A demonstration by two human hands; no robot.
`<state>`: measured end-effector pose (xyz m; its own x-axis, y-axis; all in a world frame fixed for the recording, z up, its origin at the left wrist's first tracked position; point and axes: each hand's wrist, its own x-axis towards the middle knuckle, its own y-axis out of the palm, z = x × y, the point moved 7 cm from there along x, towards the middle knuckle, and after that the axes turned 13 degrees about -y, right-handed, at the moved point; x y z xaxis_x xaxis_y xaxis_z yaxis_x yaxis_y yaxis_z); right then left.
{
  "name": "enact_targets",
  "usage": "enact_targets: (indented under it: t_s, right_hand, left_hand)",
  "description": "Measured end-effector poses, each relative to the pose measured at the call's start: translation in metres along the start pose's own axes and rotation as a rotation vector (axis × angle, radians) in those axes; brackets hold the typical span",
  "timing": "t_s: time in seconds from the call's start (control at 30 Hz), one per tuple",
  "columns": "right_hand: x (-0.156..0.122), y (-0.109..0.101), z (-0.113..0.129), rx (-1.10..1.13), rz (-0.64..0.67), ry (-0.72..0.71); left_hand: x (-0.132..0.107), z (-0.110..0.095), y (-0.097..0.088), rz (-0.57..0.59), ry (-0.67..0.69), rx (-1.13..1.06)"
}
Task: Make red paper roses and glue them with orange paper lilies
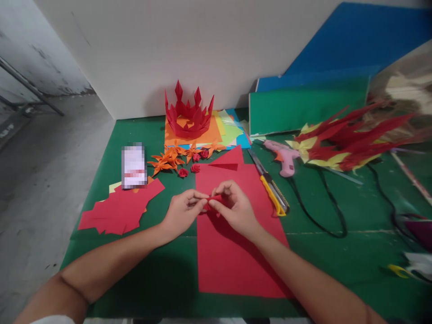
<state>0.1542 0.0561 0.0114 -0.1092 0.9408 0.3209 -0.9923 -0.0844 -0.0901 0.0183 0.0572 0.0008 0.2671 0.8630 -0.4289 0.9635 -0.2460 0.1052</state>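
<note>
Between my left hand and my right hand is a small folded piece of red paper. Both hands pinch it with thumb and fingers, and much of it is hidden behind them. Below the hands a large red sheet lies flat on the table. Just beyond them, at the sheet's far edge, rests a folded red paper triangle. Small red paper roses and several orange paper flowers lie past my left hand.
A red paper crown stands on coloured sheets at the back. Red paper pieces lie left, near a blurred-out phone-like rectangle. A cutter knife, pink glue gun with black cord, and red-yellow paper headpiece are right.
</note>
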Motion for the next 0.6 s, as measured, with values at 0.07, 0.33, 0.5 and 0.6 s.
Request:
enact_targets:
  t_s: [0.07, 0.33, 0.5, 0.6]
  right_hand:
    - [0.0003, -0.001, 0.0007, -0.002, -0.005, -0.003]
    - [0.0024, -0.0058, 0.001, 0.012, -0.037, -0.001]
    - [0.0032, -0.0073, -0.0019, 0.031, -0.011, 0.023]
    - [0.0029, -0.0036, -0.0023, 0.043, 0.031, 0.021]
  left_hand:
    - [0.0009, 0.0017, 0.0005, 0.019, -0.005, -0.011]
    - [0.0012, 0.0078, 0.0039, 0.089, -0.03, -0.035]
    - [0.0047, 0.0099, 0.0018, 0.108, -0.099, -0.065]
    - [0.0063, 0.0082, 0.0008, 0.121, -0.128, -0.068]
